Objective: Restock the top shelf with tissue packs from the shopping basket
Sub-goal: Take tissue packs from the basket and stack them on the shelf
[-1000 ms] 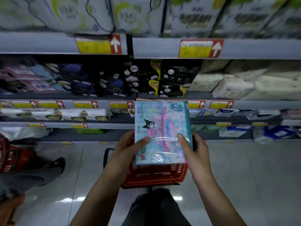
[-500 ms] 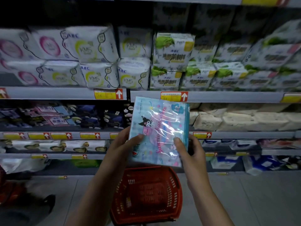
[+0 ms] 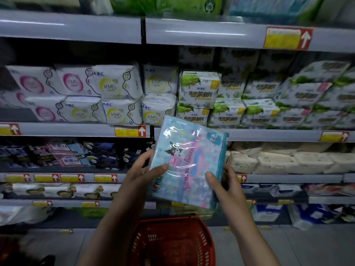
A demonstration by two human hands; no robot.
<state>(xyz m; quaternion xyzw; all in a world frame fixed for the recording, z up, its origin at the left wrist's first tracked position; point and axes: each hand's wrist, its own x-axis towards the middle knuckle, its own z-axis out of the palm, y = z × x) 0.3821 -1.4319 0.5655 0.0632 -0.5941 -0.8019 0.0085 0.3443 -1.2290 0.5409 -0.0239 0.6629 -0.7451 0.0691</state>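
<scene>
A light-blue tissue pack (image 3: 189, 160) with cartoon characters and glossy wrap is held up in front of the shelving, tilted slightly to the right. My left hand (image 3: 143, 172) grips its lower left edge, thumb on the front. My right hand (image 3: 223, 184) grips its lower right edge, thumb on the front too. Below it the red shopping basket (image 3: 171, 241) stands on the floor; its inside looks dark and I cannot tell its contents. The top shelf (image 3: 201, 32) runs across the upper frame with green and blue packs on it.
White and green wrapped packs (image 3: 119, 93) fill the shelf below the top one. Dark and beige packs (image 3: 278, 162) fill lower shelves. Yellow price tags (image 3: 286, 38) with arrows line the shelf edges. Something red and dark (image 3: 11, 250) sits at the bottom left.
The tissue pack has been lifted from just above the basket to shelf height in both hands. The view has tilted upward, and the top shelf has come into sight.
</scene>
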